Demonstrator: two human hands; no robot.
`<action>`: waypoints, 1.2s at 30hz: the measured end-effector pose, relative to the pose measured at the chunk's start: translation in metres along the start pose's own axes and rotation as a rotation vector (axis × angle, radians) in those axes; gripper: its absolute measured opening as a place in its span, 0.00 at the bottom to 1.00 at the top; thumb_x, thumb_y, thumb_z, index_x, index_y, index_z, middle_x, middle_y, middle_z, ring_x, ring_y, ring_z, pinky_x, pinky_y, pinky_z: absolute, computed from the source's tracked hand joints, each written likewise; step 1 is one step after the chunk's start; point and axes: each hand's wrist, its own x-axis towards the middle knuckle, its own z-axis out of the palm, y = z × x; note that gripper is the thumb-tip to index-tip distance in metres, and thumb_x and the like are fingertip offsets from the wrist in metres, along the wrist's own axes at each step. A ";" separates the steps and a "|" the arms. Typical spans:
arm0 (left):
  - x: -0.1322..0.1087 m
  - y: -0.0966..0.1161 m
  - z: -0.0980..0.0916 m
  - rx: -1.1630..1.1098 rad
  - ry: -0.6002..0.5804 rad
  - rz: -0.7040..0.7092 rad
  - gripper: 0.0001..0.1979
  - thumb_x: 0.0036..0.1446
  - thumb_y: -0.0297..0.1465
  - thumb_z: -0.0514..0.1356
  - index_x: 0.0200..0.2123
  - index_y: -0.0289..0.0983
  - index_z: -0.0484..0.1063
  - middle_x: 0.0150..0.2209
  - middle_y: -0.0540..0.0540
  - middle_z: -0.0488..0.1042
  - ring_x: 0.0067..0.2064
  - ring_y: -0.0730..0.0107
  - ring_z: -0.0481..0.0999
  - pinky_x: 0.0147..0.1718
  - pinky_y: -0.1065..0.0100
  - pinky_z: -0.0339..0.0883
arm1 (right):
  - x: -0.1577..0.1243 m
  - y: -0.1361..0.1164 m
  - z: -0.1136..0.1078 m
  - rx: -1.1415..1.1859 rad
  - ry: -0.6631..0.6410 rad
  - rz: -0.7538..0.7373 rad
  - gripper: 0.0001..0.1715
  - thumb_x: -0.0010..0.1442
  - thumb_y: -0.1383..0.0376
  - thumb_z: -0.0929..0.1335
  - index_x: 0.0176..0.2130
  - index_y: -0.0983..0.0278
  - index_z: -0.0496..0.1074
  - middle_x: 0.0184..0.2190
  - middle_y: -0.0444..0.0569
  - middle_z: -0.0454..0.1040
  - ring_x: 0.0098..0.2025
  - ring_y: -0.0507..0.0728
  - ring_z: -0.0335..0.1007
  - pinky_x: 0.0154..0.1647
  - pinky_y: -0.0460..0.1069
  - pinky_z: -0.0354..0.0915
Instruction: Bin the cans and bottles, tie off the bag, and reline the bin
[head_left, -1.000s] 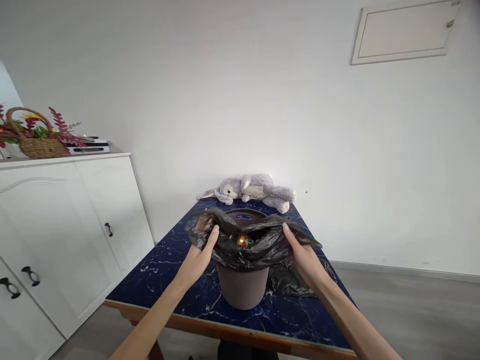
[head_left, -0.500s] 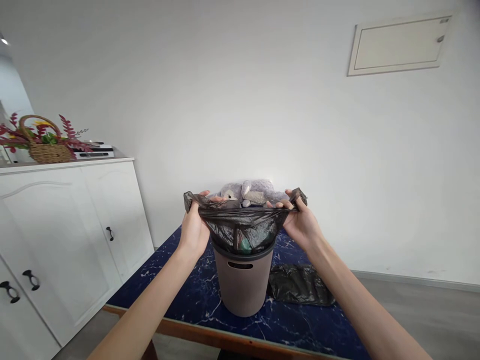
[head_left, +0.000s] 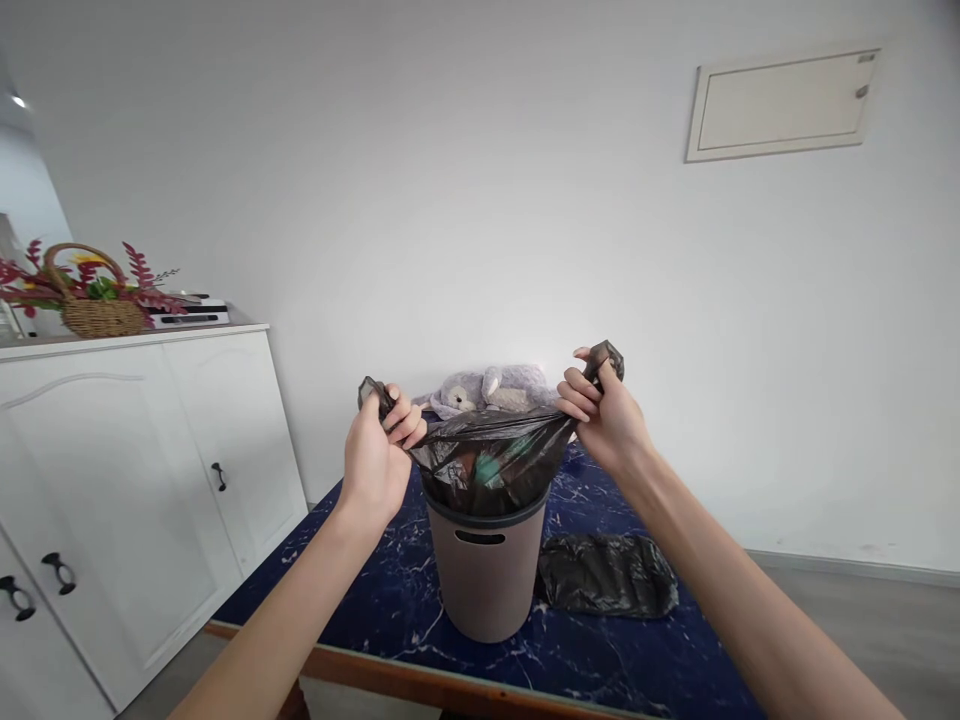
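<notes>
A black plastic garbage bag (head_left: 491,470) rises out of a taupe trash can (head_left: 487,585) with a dark rim and a slot handle. Through the thin film a green shape and a reddish one show faintly. My left hand (head_left: 381,435) is closed around the bag's gathered left end, its tip poking up above the fist. On the other side my right hand (head_left: 600,405) grips the right end, a little higher than the left. The bag's mouth is stretched taut between the two fists. Beside the can lies another folded black plastic bag (head_left: 607,575), touched by neither hand.
The can stands on a blue marble-patterned table (head_left: 397,610) with a wooden edge. Behind it a grey-purple plush toy (head_left: 517,385) rests near the wall. At left is a white cabinet (head_left: 135,480) bearing a wicker flower basket (head_left: 101,315).
Both hands have closed from a looser, open-fingered hold into fists on the bag's ends. The right hand has risen, and the bag's edge is pulled tighter and gathered.
</notes>
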 end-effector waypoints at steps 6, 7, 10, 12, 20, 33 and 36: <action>-0.012 0.015 0.004 0.154 -0.008 0.218 0.14 0.63 0.42 0.51 0.29 0.41 0.62 0.26 0.54 0.49 0.23 0.72 0.50 0.23 0.67 0.52 | -0.008 -0.017 0.010 -0.175 -0.047 -0.095 0.20 0.73 0.43 0.63 0.39 0.54 0.66 0.24 0.36 0.42 0.21 0.52 0.35 0.18 0.47 0.46; -0.014 0.015 0.002 0.218 -0.003 0.247 0.12 0.63 0.41 0.53 0.30 0.41 0.64 0.26 0.54 0.50 0.24 0.71 0.51 0.24 0.67 0.53 | -0.009 -0.018 0.011 -0.190 -0.044 -0.106 0.20 0.73 0.43 0.63 0.39 0.54 0.66 0.24 0.36 0.42 0.21 0.52 0.35 0.18 0.47 0.46; -0.021 0.014 -0.004 0.558 -0.014 0.340 0.07 0.61 0.37 0.61 0.35 0.41 0.69 0.28 0.53 0.58 0.27 0.70 0.57 0.27 0.67 0.56 | -0.013 -0.022 0.015 -0.199 -0.040 -0.125 0.20 0.73 0.43 0.63 0.40 0.54 0.67 0.25 0.36 0.42 0.21 0.52 0.34 0.19 0.48 0.44; -0.027 0.012 -0.004 0.780 -0.068 0.388 0.07 0.60 0.37 0.65 0.37 0.41 0.72 0.29 0.52 0.63 0.28 0.70 0.60 0.28 0.68 0.57 | -0.016 -0.024 0.019 -0.216 -0.045 -0.123 0.21 0.73 0.42 0.62 0.40 0.54 0.67 0.25 0.36 0.42 0.22 0.52 0.34 0.20 0.49 0.42; -0.029 0.008 0.023 0.838 -0.294 0.295 0.23 0.60 0.44 0.71 0.56 0.42 0.79 0.39 0.46 0.80 0.37 0.62 0.79 0.35 0.68 0.71 | -0.039 -0.020 0.050 -0.957 -0.312 -0.263 0.12 0.72 0.58 0.62 0.44 0.58 0.74 0.30 0.47 0.72 0.30 0.56 0.64 0.31 0.51 0.57; -0.024 0.001 0.017 0.693 -0.213 0.318 0.14 0.61 0.46 0.71 0.41 0.43 0.88 0.37 0.46 0.85 0.41 0.59 0.84 0.45 0.62 0.78 | -0.051 -0.033 0.061 -0.834 -0.570 -0.069 0.17 0.76 0.53 0.62 0.40 0.60 0.70 0.36 0.49 0.78 0.38 0.58 0.74 0.38 0.54 0.67; -0.022 0.000 0.016 0.626 -0.130 0.254 0.17 0.57 0.48 0.73 0.40 0.43 0.88 0.42 0.44 0.86 0.45 0.55 0.84 0.48 0.59 0.79 | -0.049 -0.033 0.050 -0.645 -0.611 0.023 0.17 0.74 0.50 0.65 0.42 0.59 0.73 0.40 0.50 0.78 0.46 0.61 0.74 0.46 0.56 0.70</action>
